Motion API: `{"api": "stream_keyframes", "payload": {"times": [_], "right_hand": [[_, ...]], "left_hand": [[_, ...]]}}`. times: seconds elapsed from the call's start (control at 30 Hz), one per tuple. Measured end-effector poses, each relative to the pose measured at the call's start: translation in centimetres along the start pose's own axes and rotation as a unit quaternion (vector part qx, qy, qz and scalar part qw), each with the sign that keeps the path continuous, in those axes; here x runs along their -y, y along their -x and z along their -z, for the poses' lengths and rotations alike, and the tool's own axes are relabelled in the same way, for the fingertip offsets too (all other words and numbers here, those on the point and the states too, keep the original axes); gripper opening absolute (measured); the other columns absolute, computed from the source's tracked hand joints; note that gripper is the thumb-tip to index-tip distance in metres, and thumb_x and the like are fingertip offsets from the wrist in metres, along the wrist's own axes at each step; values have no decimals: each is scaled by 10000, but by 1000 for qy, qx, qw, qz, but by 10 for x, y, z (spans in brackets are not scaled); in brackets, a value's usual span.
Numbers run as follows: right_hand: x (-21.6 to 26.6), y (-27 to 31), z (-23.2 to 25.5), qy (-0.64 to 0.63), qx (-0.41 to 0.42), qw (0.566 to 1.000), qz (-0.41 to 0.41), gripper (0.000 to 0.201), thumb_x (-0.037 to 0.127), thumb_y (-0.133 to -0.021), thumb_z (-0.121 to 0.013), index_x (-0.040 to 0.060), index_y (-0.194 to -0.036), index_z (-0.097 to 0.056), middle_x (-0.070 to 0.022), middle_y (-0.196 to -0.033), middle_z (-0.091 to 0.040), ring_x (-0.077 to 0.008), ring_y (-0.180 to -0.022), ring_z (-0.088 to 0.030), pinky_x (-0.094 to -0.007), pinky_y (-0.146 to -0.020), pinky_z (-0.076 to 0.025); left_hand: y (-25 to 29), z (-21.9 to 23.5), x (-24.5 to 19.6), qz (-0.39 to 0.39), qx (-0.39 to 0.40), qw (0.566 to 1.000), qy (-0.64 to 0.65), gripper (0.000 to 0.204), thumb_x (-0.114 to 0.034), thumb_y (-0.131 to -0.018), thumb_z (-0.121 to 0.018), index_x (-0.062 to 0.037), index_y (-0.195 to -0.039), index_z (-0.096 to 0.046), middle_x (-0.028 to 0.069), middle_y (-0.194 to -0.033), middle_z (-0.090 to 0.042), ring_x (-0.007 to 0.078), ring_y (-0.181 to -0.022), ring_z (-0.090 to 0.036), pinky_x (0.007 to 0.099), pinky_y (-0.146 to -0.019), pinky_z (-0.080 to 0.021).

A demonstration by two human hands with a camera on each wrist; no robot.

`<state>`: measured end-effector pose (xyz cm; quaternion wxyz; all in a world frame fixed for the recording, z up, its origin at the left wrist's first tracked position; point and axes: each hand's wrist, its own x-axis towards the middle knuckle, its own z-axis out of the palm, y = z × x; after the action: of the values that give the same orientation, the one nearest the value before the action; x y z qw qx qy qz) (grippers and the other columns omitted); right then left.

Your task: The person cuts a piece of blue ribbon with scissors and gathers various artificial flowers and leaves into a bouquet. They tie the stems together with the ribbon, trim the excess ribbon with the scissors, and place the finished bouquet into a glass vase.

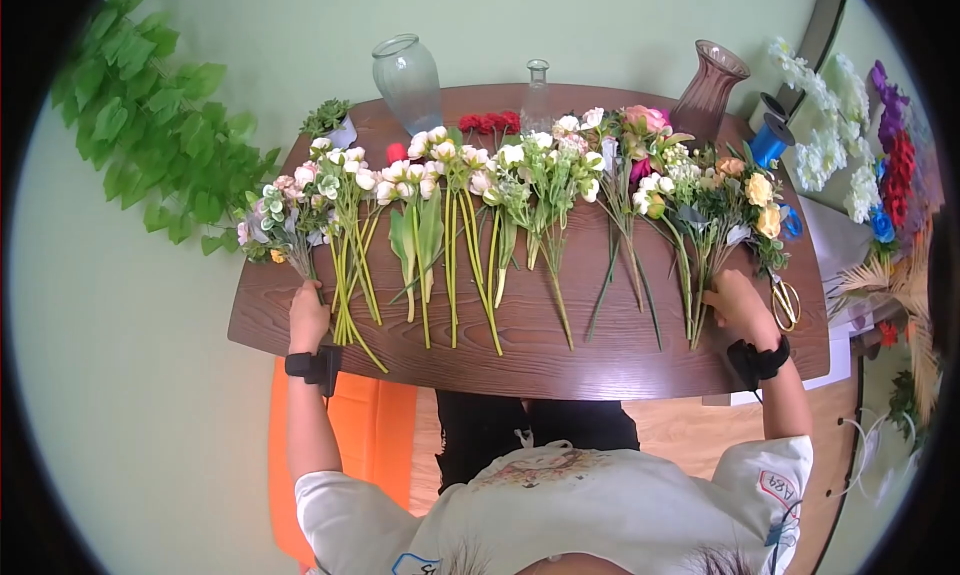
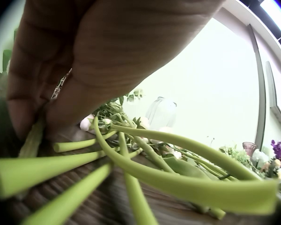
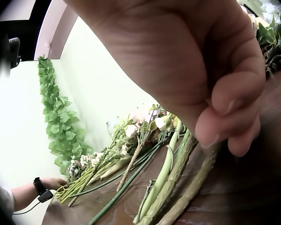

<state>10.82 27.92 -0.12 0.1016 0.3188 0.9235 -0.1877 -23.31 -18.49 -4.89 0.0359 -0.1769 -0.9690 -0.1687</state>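
Left hand [image 1: 309,317]: located at the left end of the dark brown wood-grain counter [image 1: 600,367]. Thumb and fingers pinch a pale green stem [image 2: 33,139] at the base of the bunch of small pink and white flowers with grey-green leaves [image 1: 292,207]. Thick bright-green stems [image 2: 68,197] fan out just beside this hand, their cut ends toward the wrist camera.

Right hand [image 1: 740,305]: located near the right end. Fingers are curled and the thumb meets them at the top of a knobbly brown-green stem [image 3: 192,185], pinching it. The bunch of yellow and orange roses with dark green leaves [image 1: 755,193] spreads above this hand; gold-handled scissors [image 1: 785,303] lie just beside it, on the outer side.

Between the hands, long-stemmed white and pale pink blooms [image 1: 435,165] lie in a row, heads toward the wall, stems toward the person. Further along the row are a large pink flower [image 1: 648,121] and white blossoms on branching green stems [image 1: 550,170].

Behind the row stand a clear rounded glass vase [image 1: 408,83], a clear narrow-necked glass bottle [image 1: 537,97] and a purple-tinted fluted glass vase [image 1: 708,90]. Red flowers [image 1: 490,124] lie between the clear vase and bottle. A spool of blue ribbon [image 1: 770,145] is at the right edge. Green leafy vines [image 1: 150,105] hang on the left.
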Motion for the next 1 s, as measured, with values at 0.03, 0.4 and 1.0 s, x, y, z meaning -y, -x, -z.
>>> {"api": "stream_keyframes", "payload": {"times": [0.03,0.4,1.0], "right_hand": [[3,2,-1,-26,8,1000,-12,252,115,-717,-509,-67,-545,-541,-134,-433,-517,-235,-421,-554,-310,-487,-466],[11,8,10,-59,22,998,8,298,170,-775,-496,-55,-586,-541,-124,-459,-527,-225,-413,-545,-309,-448,-444],[32,19,37,27,-150,987,42,218,181,-754,-534,-30,-719,-572,-203,-662,-563,-346,-658,-553,-398,-616,-435]], "left_hand": [[3,0,-4,0,0,1000,0,349,46,-614,-555,15,-954,-485,213,-923,-529,360,-904,-495,388,-765,-406],[25,13,-45,-27,18,999,-16,314,-79,-674,-588,24,-951,-484,203,-932,-526,342,-901,-497,393,-762,-402],[50,-22,-201,-389,188,902,-7,402,-208,-741,-562,-10,-1081,-478,154,-1185,-426,314,-1079,-414,369,-866,-378]]}}
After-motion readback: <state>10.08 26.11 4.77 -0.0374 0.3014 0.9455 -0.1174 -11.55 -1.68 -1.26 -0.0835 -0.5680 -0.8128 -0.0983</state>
